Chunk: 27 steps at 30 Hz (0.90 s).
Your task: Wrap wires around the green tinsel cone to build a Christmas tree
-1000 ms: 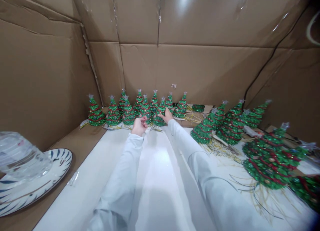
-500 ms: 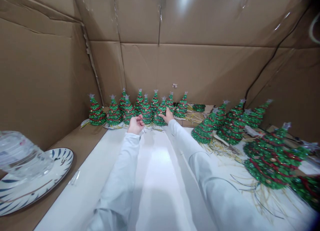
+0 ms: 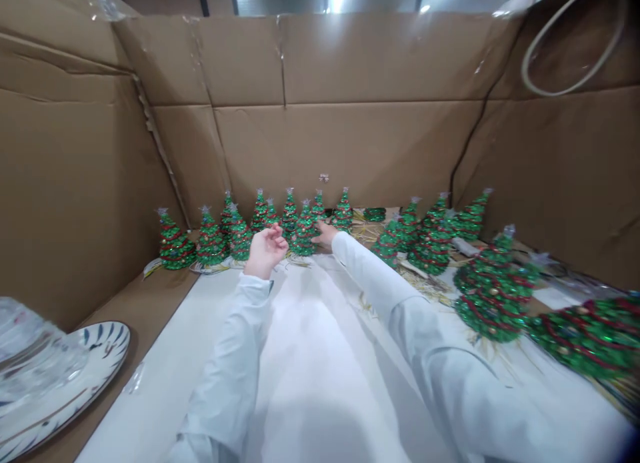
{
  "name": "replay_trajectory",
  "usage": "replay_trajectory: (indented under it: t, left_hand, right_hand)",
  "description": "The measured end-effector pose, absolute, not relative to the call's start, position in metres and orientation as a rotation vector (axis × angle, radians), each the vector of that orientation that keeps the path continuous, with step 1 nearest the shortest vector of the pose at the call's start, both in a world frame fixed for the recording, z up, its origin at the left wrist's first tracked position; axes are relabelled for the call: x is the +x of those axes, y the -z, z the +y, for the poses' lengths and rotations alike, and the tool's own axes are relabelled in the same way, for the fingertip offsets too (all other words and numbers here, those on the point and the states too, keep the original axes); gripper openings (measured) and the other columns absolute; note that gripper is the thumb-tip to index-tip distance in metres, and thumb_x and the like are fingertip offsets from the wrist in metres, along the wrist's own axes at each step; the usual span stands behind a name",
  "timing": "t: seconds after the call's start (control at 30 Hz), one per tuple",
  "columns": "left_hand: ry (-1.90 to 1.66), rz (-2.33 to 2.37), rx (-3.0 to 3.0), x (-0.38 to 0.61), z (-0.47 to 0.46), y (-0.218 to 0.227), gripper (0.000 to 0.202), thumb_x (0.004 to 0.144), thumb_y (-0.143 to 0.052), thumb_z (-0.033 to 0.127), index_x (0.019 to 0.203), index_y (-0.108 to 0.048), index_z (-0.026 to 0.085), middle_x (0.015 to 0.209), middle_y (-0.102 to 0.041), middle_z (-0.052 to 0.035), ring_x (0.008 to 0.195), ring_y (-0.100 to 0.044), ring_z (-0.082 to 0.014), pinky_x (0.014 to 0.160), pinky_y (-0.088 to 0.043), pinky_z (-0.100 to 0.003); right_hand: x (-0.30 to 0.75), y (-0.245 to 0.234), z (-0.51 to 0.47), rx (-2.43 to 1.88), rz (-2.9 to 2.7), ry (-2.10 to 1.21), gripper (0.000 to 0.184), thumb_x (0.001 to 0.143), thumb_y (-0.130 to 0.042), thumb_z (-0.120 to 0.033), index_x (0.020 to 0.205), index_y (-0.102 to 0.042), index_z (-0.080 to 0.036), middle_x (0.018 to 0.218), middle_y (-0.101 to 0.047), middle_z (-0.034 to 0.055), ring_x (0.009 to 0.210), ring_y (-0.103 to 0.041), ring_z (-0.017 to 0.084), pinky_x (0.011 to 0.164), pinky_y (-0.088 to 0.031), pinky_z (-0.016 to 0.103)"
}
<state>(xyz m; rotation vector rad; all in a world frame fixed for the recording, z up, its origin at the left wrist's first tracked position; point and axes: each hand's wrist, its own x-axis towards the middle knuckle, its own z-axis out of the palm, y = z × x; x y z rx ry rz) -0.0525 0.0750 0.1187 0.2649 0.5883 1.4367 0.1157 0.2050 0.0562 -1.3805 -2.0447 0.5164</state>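
Note:
Both my arms in white sleeves reach far forward over a white table top. My left hand hovers with loosely curled fingers and nothing in it, just in front of a row of several small green tinsel Christmas trees with red garlands and silver stars. My right hand lies against the base of one small tree in that row; its fingers are mostly hidden behind it.
More green trees stand and lie along the right side on loose yellow straw. Brown cardboard walls enclose the back and both sides. A blue-patterned plate with clear plastic wrap sits at the near left.
The view has tilted up and shifted right. My left hand has loosened from a fist and lifted slightly; my right hand stays at the tree row.

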Motion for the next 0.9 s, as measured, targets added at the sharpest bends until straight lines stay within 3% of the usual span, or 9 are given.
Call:
replay_trajectory:
  t: [0.13, 0.23, 0.3, 0.43, 0.53, 0.6, 0.7, 0.8, 0.9]
  left_hand:
    - [-1.407, 0.646, 0.285, -0.032, 0.072, -0.111, 0.020, 0.062, -0.041, 0.000, 0.071, -0.050, 0.015, 0.051, -0.047, 0.0028, 0.035, -0.029, -0.0050, 0.036, -0.026, -0.017]
    - [-1.344, 0.740, 0.242, -0.016, 0.074, -0.099, 0.022, 0.058, -0.040, -0.001, 0.071, -0.049, 0.015, 0.049, -0.046, 0.0035, 0.033, -0.027, -0.0050, 0.034, -0.023, -0.018]
    - [-1.313, 0.763, 0.246, -0.005, 0.073, -0.095, 0.023, 0.057, -0.040, -0.001, 0.071, -0.048, 0.015, 0.049, -0.046, 0.0037, 0.032, -0.026, -0.0051, 0.033, -0.022, -0.018]
    - [-1.270, 0.756, 0.262, 0.016, 0.067, -0.104, 0.024, 0.057, -0.040, -0.002, 0.071, -0.048, 0.015, 0.050, -0.048, 0.0037, 0.032, -0.027, -0.0047, 0.034, -0.023, -0.017]
    - [-1.262, 0.739, 0.280, 0.026, 0.062, -0.119, 0.021, 0.059, -0.040, -0.001, 0.070, -0.048, 0.015, 0.050, -0.049, 0.0035, 0.032, -0.026, -0.0042, 0.034, -0.023, -0.017]
    - [-1.280, 0.739, 0.286, 0.029, 0.059, -0.130, 0.021, 0.059, -0.041, -0.001, 0.069, -0.048, 0.015, 0.050, -0.048, 0.0035, 0.032, -0.026, -0.0046, 0.034, -0.022, -0.017]
    - [-1.316, 0.722, 0.316, 0.026, 0.053, -0.145, 0.022, 0.058, -0.041, -0.001, 0.070, -0.048, 0.016, 0.050, -0.048, 0.0033, 0.032, -0.025, -0.0050, 0.034, -0.022, -0.017]
    - [-1.344, 0.714, 0.346, 0.017, 0.046, -0.156, 0.023, 0.057, -0.041, -0.001, 0.071, -0.049, 0.015, 0.049, -0.048, 0.0032, 0.033, -0.026, -0.0052, 0.034, -0.022, -0.017]
    - [-1.393, 0.727, 0.354, 0.005, 0.038, -0.163, 0.023, 0.057, -0.040, -0.001, 0.070, -0.048, 0.016, 0.049, -0.049, 0.0032, 0.033, -0.026, -0.0053, 0.034, -0.022, -0.017]
  right_hand:
    - [0.157, -0.094, 0.178, -1.490, -2.125, -0.442, 0.026, 0.062, -0.066, -0.007, 0.086, -0.067, -0.016, 0.079, -0.069, 0.0058, 0.087, -0.064, 0.020, 0.083, -0.047, 0.029]
    - [0.196, -0.132, 0.155, -1.633, -2.109, -0.096, 0.006, 0.066, -0.068, -0.025, 0.070, -0.069, -0.020, 0.064, -0.066, 0.0038, 0.079, -0.063, 0.022, 0.080, -0.047, 0.032]
    - [0.222, -0.151, 0.142, -1.721, -1.998, 0.094, 0.014, 0.072, -0.062, -0.033, 0.072, -0.069, -0.021, 0.065, -0.065, 0.0049, 0.082, -0.061, 0.022, 0.082, -0.045, 0.035]
    - [0.263, -0.154, 0.127, -1.661, -2.001, 0.277, 0.020, 0.079, -0.053, -0.019, 0.094, -0.066, -0.023, 0.103, -0.062, 0.0092, 0.108, -0.049, 0.027, 0.092, -0.037, 0.046]
    - [0.282, -0.132, 0.123, -1.660, -1.971, 0.169, 0.041, 0.072, -0.061, -0.018, 0.113, -0.056, -0.025, 0.131, -0.041, 0.0107, 0.124, -0.031, 0.033, 0.096, -0.030, 0.054]
    - [0.288, -0.115, 0.122, -1.645, -1.882, 0.009, 0.064, 0.068, -0.065, -0.017, 0.127, -0.041, -0.022, 0.138, -0.028, 0.0143, 0.124, -0.033, 0.030, 0.097, -0.033, 0.047]
    - [0.293, -0.096, 0.125, -1.638, -1.659, -0.167, 0.078, 0.067, -0.065, -0.019, 0.134, -0.027, -0.015, 0.134, -0.034, 0.0184, 0.120, -0.041, 0.025, 0.097, -0.035, 0.039]
    - [0.294, -0.085, 0.130, -1.694, -1.541, -0.378, 0.055, 0.071, -0.062, -0.028, 0.121, -0.045, -0.010, 0.114, -0.056, 0.0159, 0.107, -0.053, 0.022, 0.093, -0.039, 0.034]
    - [0.291, -0.076, 0.133, -1.668, -1.569, -0.441, 0.045, 0.069, -0.063, -0.036, 0.105, -0.057, -0.010, 0.102, -0.063, 0.0128, 0.096, -0.058, 0.020, 0.088, -0.042, 0.032]
